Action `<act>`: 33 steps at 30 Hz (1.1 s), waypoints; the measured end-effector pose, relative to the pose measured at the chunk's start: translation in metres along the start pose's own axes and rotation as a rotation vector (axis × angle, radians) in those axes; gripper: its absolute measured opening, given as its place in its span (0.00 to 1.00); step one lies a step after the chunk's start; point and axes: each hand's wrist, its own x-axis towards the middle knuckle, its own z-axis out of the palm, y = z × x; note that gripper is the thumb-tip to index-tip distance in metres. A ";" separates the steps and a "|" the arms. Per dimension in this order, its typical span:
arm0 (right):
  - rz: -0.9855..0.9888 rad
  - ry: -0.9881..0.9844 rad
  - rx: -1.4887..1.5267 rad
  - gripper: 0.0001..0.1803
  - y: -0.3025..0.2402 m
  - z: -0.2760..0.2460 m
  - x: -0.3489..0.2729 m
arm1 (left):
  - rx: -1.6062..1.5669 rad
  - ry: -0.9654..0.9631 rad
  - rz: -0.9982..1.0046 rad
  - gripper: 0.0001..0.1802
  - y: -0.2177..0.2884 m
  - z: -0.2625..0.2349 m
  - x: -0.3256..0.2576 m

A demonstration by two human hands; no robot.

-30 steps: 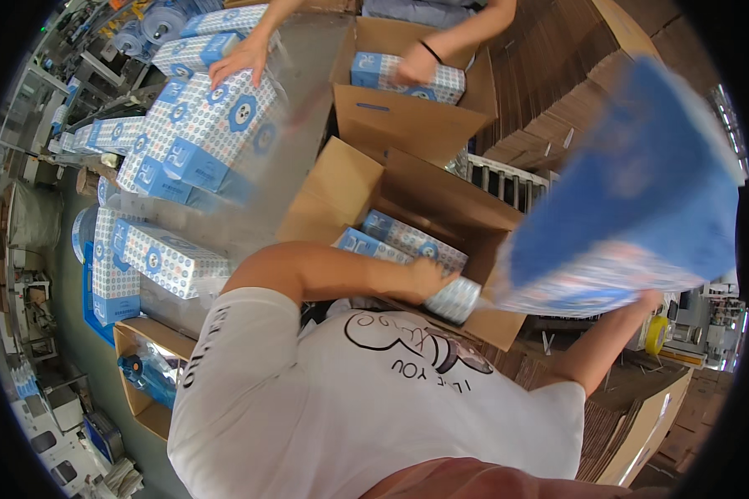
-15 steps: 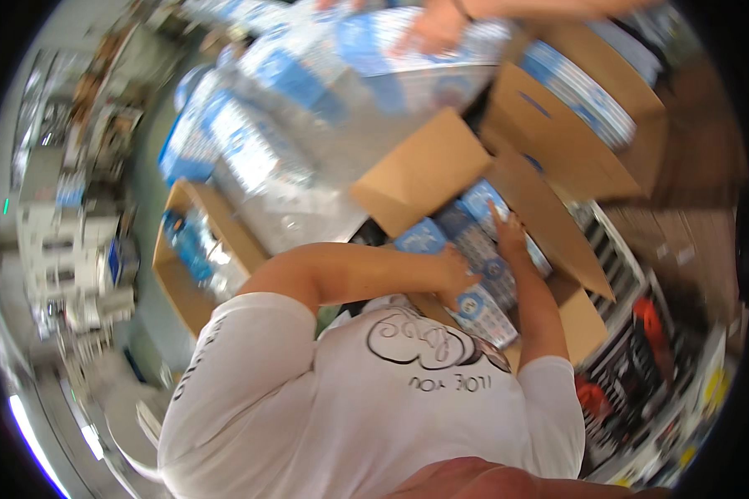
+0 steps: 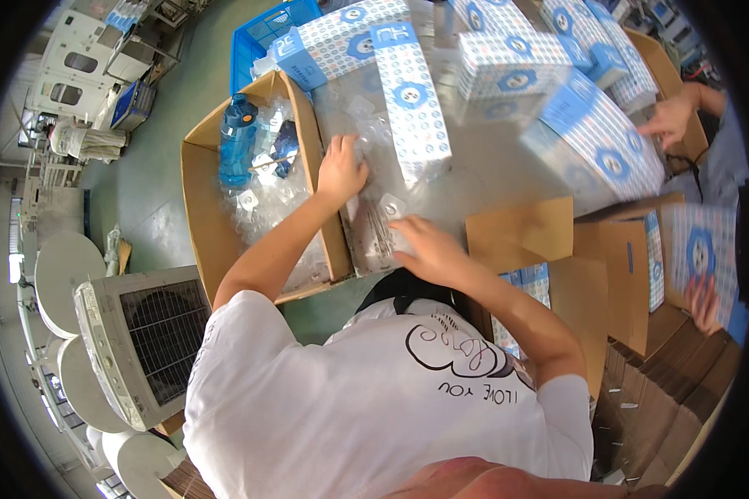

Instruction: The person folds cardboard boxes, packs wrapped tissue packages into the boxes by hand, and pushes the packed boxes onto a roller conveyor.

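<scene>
Clear plastic bags (image 3: 373, 223) lie in a flat pile on the grey counter (image 3: 483, 170), and both of the person's hands rest on that pile. Largest nearby is an open cardboard box (image 3: 201, 208) at the person's left, holding loose clear plastic and one blue bottle (image 3: 235, 141). Blue-and-white patterned cartons, at least six, crowd the far side of the counter; one long carton (image 3: 412, 100) lies just beyond the pile. Left hand (image 3: 341, 170) is spread flat with fingers apart, pressing the upper part of the bags. Right hand (image 3: 429, 245) is loosely curled, fingertips touching the lower edge of the pile; whether it pinches a bag cannot be told. Two hands of another person show at the right edge.
</scene>
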 end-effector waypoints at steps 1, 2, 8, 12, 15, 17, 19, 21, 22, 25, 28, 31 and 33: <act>0.029 -0.077 -0.193 0.32 0.007 0.025 0.020 | 0.123 0.067 0.044 0.30 -0.005 0.003 0.017; 0.062 -0.151 -0.387 0.38 0.014 0.041 0.036 | 0.243 0.131 0.090 0.34 -0.009 0.006 0.030; -0.207 -0.078 -0.664 0.36 0.080 0.057 0.091 | 0.418 -0.356 0.208 0.33 -0.046 0.031 0.043; -0.210 -0.351 -0.781 0.19 0.111 0.068 0.062 | 0.368 -0.342 0.209 0.25 -0.059 0.045 0.045; -0.072 -0.326 -0.611 0.12 0.098 0.061 0.067 | 0.230 -0.401 0.156 0.19 -0.072 0.042 0.065; -0.018 -0.139 -0.453 0.11 0.091 0.055 0.067 | -0.005 -0.558 -0.100 0.17 -0.055 0.011 0.078; 0.008 0.050 -0.285 0.10 0.072 0.043 0.065 | -0.480 -0.726 -0.516 0.21 -0.056 -0.016 0.074; 0.179 0.224 0.001 0.07 0.040 0.012 0.051 | -0.694 -0.756 -0.556 0.22 -0.059 -0.033 0.064; 0.179 0.242 -0.003 0.07 0.034 0.002 0.036 | -0.912 -0.789 -0.595 0.24 -0.054 -0.041 0.062; 0.385 0.518 0.285 0.06 0.021 -0.035 -0.032 | -1.092 -0.893 -0.444 0.26 -0.009 -0.065 0.054; 0.660 0.808 0.513 0.08 0.001 -0.071 -0.108 | -1.315 -1.041 -0.273 0.28 0.059 -0.080 0.039; 0.707 1.104 0.187 0.06 0.009 -0.078 -0.208 | -1.377 -1.277 -0.143 0.30 0.141 -0.061 0.027; 0.812 0.957 -0.172 0.10 0.018 -0.071 -0.267 | -1.339 -1.494 -0.080 0.31 0.195 -0.040 0.019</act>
